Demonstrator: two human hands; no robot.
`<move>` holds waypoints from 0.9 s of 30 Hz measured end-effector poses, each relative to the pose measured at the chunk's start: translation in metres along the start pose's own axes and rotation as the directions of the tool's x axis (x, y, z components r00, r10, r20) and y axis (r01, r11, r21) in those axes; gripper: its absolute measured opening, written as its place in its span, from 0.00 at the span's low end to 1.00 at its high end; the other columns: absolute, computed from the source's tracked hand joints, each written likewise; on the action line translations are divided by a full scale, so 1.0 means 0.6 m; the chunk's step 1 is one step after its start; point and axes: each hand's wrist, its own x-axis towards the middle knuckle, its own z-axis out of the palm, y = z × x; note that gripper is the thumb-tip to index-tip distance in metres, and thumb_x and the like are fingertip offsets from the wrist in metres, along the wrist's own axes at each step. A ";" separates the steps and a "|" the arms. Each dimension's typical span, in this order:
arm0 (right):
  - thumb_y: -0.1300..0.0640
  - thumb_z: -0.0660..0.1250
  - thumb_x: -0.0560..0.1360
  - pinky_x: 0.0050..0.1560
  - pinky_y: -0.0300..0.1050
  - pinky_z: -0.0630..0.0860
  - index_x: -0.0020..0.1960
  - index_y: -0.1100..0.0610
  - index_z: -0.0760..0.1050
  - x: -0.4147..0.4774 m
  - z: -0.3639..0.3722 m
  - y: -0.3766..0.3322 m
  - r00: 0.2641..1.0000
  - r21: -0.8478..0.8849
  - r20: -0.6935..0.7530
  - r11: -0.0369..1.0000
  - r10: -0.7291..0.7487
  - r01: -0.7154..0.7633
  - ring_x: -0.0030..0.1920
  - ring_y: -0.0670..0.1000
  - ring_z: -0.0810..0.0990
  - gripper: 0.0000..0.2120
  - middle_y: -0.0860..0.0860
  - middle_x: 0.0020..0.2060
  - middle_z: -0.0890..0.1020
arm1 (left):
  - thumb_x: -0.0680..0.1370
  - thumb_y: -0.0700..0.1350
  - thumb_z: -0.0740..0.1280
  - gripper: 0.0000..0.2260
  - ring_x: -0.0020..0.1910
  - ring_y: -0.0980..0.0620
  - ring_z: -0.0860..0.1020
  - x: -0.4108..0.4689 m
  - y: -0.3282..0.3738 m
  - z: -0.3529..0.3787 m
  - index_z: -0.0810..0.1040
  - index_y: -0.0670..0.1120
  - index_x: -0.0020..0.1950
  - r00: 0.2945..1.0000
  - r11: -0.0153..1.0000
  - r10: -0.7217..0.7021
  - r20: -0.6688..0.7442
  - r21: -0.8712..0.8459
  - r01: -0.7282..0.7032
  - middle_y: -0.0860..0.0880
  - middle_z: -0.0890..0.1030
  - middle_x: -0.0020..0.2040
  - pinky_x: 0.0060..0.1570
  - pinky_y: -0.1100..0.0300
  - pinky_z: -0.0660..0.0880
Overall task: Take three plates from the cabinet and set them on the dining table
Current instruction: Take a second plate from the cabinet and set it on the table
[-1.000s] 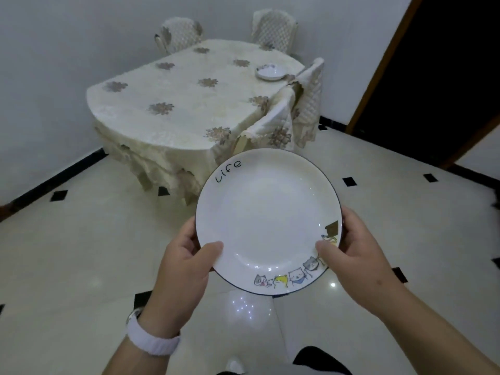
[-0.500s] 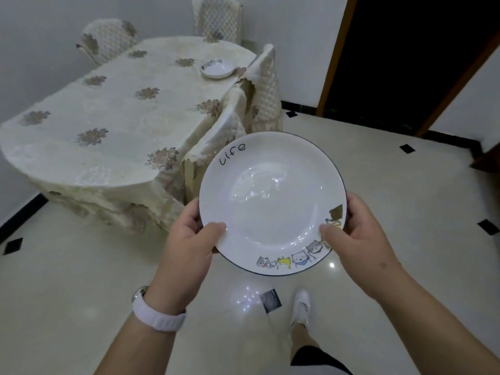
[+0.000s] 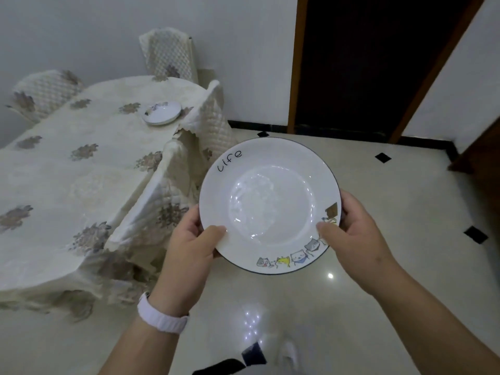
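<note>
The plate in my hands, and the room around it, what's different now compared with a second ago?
The person has walked closer: the dining table has slid left and grown in view, and the doorway has come into view ahead. Unchanged: the left hand and right hand still grip the held plate by its rim, and the other plate still sits on the table.

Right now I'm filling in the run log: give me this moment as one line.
phase: carrying | held: plate in left hand and right hand | over: floor | dining table: one plate on table

Glossy tiled floor (image 3: 405, 239), dark doorway (image 3: 365, 63)
</note>
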 end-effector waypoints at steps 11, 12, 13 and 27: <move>0.71 0.62 0.75 0.43 0.39 0.77 0.60 0.46 0.73 0.188 -0.060 0.047 0.988 -0.055 -0.104 0.992 0.110 -0.116 0.49 0.46 0.83 0.23 0.45 0.48 0.84 | 0.68 0.38 0.65 0.19 0.43 0.50 0.81 0.234 -0.017 0.083 0.77 0.47 0.59 0.999 1.000 -0.020 0.047 -0.019 0.021 0.50 0.84 0.46 0.39 0.57 0.78; 0.71 0.62 0.75 0.43 0.38 0.77 0.60 0.46 0.73 0.211 -0.061 0.053 0.985 -0.058 -0.113 0.989 0.127 -0.134 0.49 0.46 0.83 0.23 0.45 0.48 0.84 | 0.68 0.39 0.65 0.19 0.43 0.51 0.81 0.264 -0.022 0.086 0.77 0.48 0.59 0.998 0.999 -0.030 0.049 -0.023 0.031 0.51 0.84 0.46 0.37 0.58 0.78; 0.71 0.62 0.74 0.42 0.38 0.77 0.60 0.46 0.73 0.237 -0.062 0.057 0.983 -0.067 -0.124 0.987 0.139 -0.148 0.49 0.46 0.83 0.23 0.45 0.48 0.85 | 0.68 0.39 0.65 0.19 0.42 0.51 0.80 0.296 -0.026 0.091 0.77 0.48 0.59 0.997 0.999 -0.039 0.059 -0.029 0.041 0.51 0.84 0.46 0.36 0.59 0.77; 0.64 0.63 0.76 0.47 0.55 0.82 0.55 0.39 0.72 0.637 -0.042 0.002 0.970 -0.222 -0.208 0.959 0.128 -0.174 0.46 0.52 0.83 0.19 0.45 0.46 0.84 | 0.75 0.31 0.63 0.20 0.47 0.45 0.81 0.736 0.014 0.120 0.73 0.45 0.65 0.971 0.979 -0.077 0.226 -0.168 0.117 0.43 0.84 0.53 0.40 0.56 0.80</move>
